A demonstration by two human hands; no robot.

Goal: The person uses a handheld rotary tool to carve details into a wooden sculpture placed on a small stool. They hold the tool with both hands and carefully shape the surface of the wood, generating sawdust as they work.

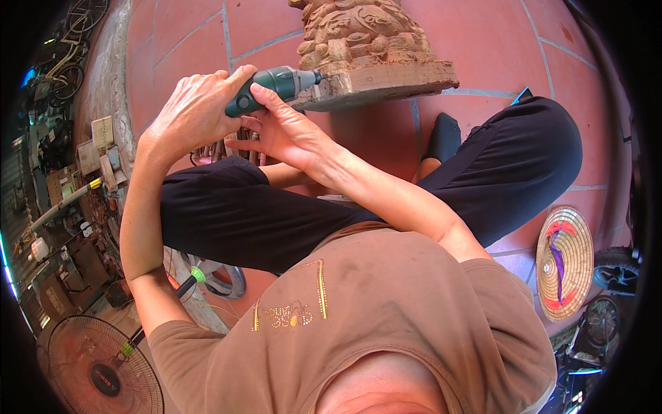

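A dark green and grey rotary tool (274,84) lies sideways in my hands, its tip pointing right at the edge of a carved wooden piece. My left hand (196,103) is closed around the rear of its body. From below, my right hand (293,134) holds the tool too, with the thumb against the body and the fingers curled under its back end. The carved wooden piece (365,41) has a relief of rounded shapes above a thick flat base (393,79). Whether the tip touches the wood, I cannot tell.
Red floor tiles (186,34) surround the carving. Several slim tools (214,152) lie beyond my left knee, partly hidden by my hands. A standing fan (103,379) is at the lower left, near cluttered boxes. A woven conical hat (565,265) lies to the right, near wheels.
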